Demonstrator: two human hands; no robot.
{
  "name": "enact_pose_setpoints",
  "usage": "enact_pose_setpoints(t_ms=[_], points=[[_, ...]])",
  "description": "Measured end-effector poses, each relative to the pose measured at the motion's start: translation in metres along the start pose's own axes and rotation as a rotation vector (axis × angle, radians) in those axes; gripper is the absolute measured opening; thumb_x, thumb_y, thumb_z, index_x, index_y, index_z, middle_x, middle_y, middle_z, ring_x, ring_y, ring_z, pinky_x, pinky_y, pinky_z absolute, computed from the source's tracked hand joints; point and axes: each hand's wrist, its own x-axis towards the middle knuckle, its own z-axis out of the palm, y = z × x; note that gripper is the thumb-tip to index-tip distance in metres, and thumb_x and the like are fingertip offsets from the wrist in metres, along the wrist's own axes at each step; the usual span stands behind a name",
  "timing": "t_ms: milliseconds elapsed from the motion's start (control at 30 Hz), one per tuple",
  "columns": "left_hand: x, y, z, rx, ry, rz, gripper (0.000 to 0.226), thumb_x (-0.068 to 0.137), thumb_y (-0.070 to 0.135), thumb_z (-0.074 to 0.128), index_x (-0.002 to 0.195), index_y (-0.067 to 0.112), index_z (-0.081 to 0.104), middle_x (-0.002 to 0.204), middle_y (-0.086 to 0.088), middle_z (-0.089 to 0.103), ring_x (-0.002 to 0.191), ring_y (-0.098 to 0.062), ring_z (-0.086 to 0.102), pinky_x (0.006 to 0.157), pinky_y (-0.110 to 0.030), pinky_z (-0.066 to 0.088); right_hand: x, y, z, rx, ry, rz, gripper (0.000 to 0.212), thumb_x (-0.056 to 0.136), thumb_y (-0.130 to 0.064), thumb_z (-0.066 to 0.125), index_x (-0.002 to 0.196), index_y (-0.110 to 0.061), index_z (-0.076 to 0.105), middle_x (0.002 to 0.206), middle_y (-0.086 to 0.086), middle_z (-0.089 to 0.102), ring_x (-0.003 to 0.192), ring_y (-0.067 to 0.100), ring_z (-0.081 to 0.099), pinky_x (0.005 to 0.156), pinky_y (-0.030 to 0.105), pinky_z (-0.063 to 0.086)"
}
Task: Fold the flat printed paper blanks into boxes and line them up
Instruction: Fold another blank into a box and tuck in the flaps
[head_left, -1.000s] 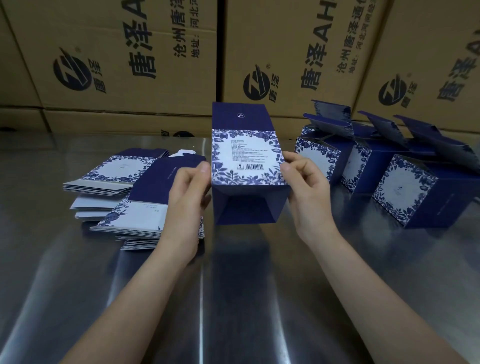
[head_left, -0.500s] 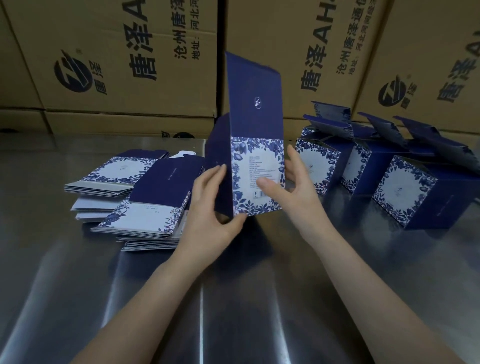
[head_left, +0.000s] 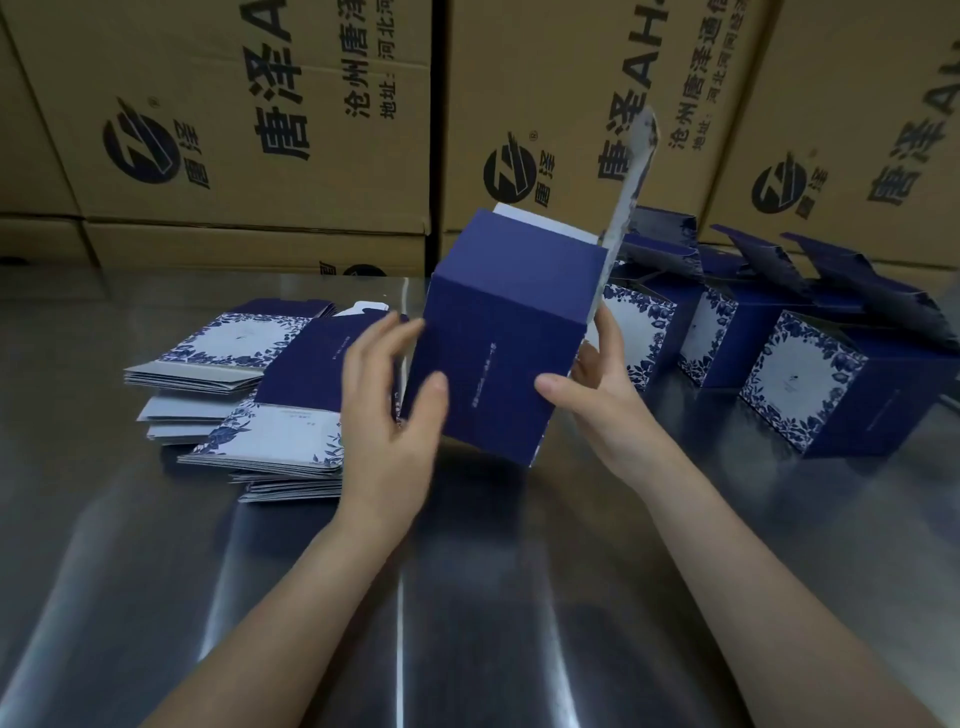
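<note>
The wall of brown corrugated cartons with black printing (head_left: 260, 130) across the top of the frame poses no risk here. The shiny steel surface (head_left: 519, 597) below it does: it looks slick, so a box set down carelessly could skid out of line. The row of finished dark-blue boxes with white floral panels (head_left: 810, 384) at right stands close by with lids ajar, and a swing of the piece being worked could knock the nearest one askew. At left, the loose stacks of flat blue-and-white printed blanks (head_left: 260, 415) lie just beside the left wrist and are already fanned, so a brush could spill them. At centre, the half-formed dark-blue paper box (head_left: 498, 364) is held tilted above the surface, its bottom seemingly not yet locked. Uneven pressure could collapse it or crease a wall off its score. Its tall floral lid flap (head_left: 631, 171) sticks straight up and could bend or snag. The left hand (head_left: 384, 415), somewhat blurred, lies released with fingers stretched along the box's left wall and thumb on the front. The right hand (head_left: 597, 395) pinches the right corner, so most of the hold rests there and a slip would drop the box.
</note>
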Motion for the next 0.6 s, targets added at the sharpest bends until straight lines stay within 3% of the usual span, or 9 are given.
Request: enact_pose_setpoints(t_ms=[100, 167, 233, 300, 400, 500, 600], points=[[0.011, 0.0, -0.005, -0.26, 0.102, -0.331, 0.041, 0.089, 0.04, 0.054, 0.129, 0.034, 0.05, 0.135, 0.015, 0.053, 0.127, 0.0, 0.049, 0.102, -0.026, 0.042, -0.002, 0.001, -0.005, 0.105, -0.14, 0.029, 0.102, 0.066, -0.024, 0.077, 0.15, -0.031, 0.021, 0.142, 0.002, 0.052, 0.129, 0.026, 0.052, 0.102, 0.044, 0.048], [0.018, -0.004, -0.011, -0.427, 0.036, -0.527, 0.039, 0.093, 0.049, 0.055, 0.128, 0.034, 0.049, 0.127, 0.011, 0.064, 0.118, -0.009, 0.061, 0.097, -0.036, 0.05, -0.004, 0.0, -0.005, 0.164, -0.208, 0.062, 0.098, 0.068, -0.022, 0.076, 0.15, -0.025, 0.023, 0.133, -0.002, 0.059, 0.121, 0.021, 0.059, 0.093, 0.036, 0.052], [0.021, -0.007, -0.016, -0.507, -0.098, -0.644, 0.046, 0.087, 0.06, 0.05, 0.125, 0.035, 0.054, 0.114, 0.01, 0.072, 0.107, -0.013, 0.068, 0.083, -0.038, 0.057, -0.005, -0.002, -0.006, 0.187, -0.259, 0.102, 0.106, 0.063, -0.03, 0.086, 0.149, -0.022, 0.026, 0.131, -0.002, 0.061, 0.117, 0.021, 0.061, 0.092, 0.036, 0.053], [0.022, -0.01, -0.019, -0.493, -0.221, -0.668, 0.057, 0.084, 0.061, 0.051, 0.13, 0.028, 0.059, 0.111, 0.007, 0.073, 0.096, -0.012, 0.071, 0.069, -0.029, 0.057, -0.005, -0.002, -0.008, 0.196, -0.297, 0.121, 0.106, 0.06, -0.038, 0.089, 0.148, -0.024, 0.03, 0.131, -0.001, 0.06, 0.115, 0.021, 0.061, 0.092, 0.037, 0.053], [0.022, -0.015, -0.017, -0.444, -0.263, -0.608, 0.049, 0.095, 0.047, 0.055, 0.132, 0.014, 0.058, 0.094, 0.01, 0.069, 0.073, -0.004, 0.065, 0.058, -0.016, 0.049, -0.002, -0.001, -0.015, 0.217, -0.288, 0.101, 0.081, 0.071, -0.026, 0.078, 0.143, -0.026, 0.041, 0.131, 0.0, 0.061, 0.115, 0.021, 0.061, 0.09, 0.037, 0.052], [0.023, -0.02, -0.018, -0.449, -0.174, -0.57, 0.049, 0.087, 0.043, 0.065, 0.13, 0.021, 0.056, 0.115, 0.004, 0.07, 0.1, -0.01, 0.068, 0.075, -0.025, 0.052, 0.001, 0.001, -0.019, 0.185, -0.183, 0.039, 0.054, 0.083, -0.017, 0.066, 0.134, -0.021, 0.053, 0.129, 0.003, 0.063, 0.115, 0.022, 0.061, 0.092, 0.035, 0.052], [0.021, -0.021, -0.017, -0.469, -0.114, -0.489, 0.048, 0.076, 0.035, 0.073, 0.121, 0.027, 0.054, 0.106, 0.009, 0.073, 0.097, -0.007, 0.069, 0.071, -0.021, 0.053, 0.005, 0.004, -0.019, 0.099, 0.007, -0.006, 0.041, 0.085, -0.017, 0.066, 0.126, -0.02, 0.06, 0.121, -0.001, 0.068, 0.113, 0.018, 0.062, 0.09, 0.034, 0.052]])
